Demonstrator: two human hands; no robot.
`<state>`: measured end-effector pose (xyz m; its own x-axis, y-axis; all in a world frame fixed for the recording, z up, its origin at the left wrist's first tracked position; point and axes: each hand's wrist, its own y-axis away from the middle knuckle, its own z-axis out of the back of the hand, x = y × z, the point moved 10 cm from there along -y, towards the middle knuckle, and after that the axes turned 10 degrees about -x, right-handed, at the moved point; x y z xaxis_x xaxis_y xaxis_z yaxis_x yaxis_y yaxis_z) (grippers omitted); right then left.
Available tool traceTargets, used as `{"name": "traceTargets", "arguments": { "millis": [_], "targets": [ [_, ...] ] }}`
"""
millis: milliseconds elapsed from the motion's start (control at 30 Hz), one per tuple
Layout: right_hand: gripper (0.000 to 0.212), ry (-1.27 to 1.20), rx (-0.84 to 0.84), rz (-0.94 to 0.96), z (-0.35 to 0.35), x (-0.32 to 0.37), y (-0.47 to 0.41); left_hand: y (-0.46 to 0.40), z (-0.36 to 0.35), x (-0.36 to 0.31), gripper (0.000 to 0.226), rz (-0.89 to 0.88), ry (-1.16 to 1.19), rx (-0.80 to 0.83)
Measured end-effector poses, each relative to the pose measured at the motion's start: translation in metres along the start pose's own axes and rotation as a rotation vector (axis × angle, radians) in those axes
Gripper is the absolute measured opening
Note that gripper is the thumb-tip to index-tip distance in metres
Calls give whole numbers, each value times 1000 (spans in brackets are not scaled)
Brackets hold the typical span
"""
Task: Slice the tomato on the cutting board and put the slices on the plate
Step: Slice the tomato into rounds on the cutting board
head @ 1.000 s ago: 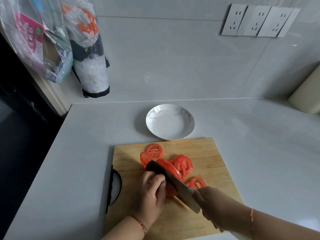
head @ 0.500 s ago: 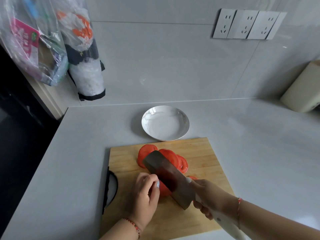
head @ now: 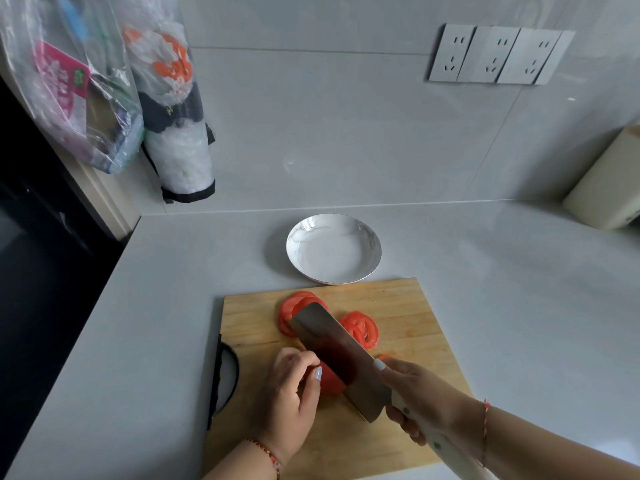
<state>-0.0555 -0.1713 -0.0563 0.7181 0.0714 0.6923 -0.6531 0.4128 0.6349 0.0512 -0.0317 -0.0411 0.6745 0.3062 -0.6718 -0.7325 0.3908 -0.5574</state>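
A wooden cutting board lies on the counter near me. Several red tomato slices lie on its far half, partly hidden by a cleaver blade. My right hand grips the cleaver's pale handle, the blade tilted flat-side up over the tomato. My left hand curls its fingers around the uncut tomato piece, right beside the blade. A white marbled plate sits just beyond the board with nothing on it.
Plastic bags and a bag holder hang on the left wall. Wall sockets are at upper right. A cream appliance stands at the far right. The counter's left edge drops off to a dark gap.
The cleaver has tilted from cutting edge-down to a raised, flat-showing angle and shifted left over the slices. My left hand keeps its grip on the tomato piece.
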Motion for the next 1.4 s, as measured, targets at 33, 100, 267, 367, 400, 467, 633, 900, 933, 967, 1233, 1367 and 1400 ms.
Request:
{"name": "traceTargets", "arguments": {
  "millis": [33,100,267,367,400,467,633,900,933,967,1233,1367,1400],
  "targets": [
    [42,-6,-5,7,0,0,1,0,0,0,10,-5,-4,3],
    [48,10,-25,36,-1,0,4,0,0,-1,10,-16,-6,-1],
    [47,149,-44,169,-4,14,10,2,5,-2,10,-42,5,-17],
    [49,167,-45,159,-6,17,13,3,5,-2,11,-42,-4,-14],
    [52,143,-45,149,-6,19,15,4,5,-1,12,-32,-2,-13],
    [58,33,-65,72,-1,19,17,4,4,0,13,-19,5,-11],
    [48,-103,-72,-137,17,18,27,3,3,1,10,-18,28,-7],
    [57,65,-79,93,23,35,41,1,3,-3,11,-20,22,18],
    [58,103,-72,113,22,37,45,1,2,-3,11,-27,8,25],
    [58,144,-61,122,21,37,50,1,1,-4,12,-40,-9,33],
    [55,395,-76,115,16,29,58,2,-1,-5,15,-48,-36,43],
    [54,462,-97,150,14,25,59,2,1,-6,13,-36,-29,29],
    [55,469,-105,159,13,25,59,2,1,-6,13,-37,-31,28]
  ]
}}
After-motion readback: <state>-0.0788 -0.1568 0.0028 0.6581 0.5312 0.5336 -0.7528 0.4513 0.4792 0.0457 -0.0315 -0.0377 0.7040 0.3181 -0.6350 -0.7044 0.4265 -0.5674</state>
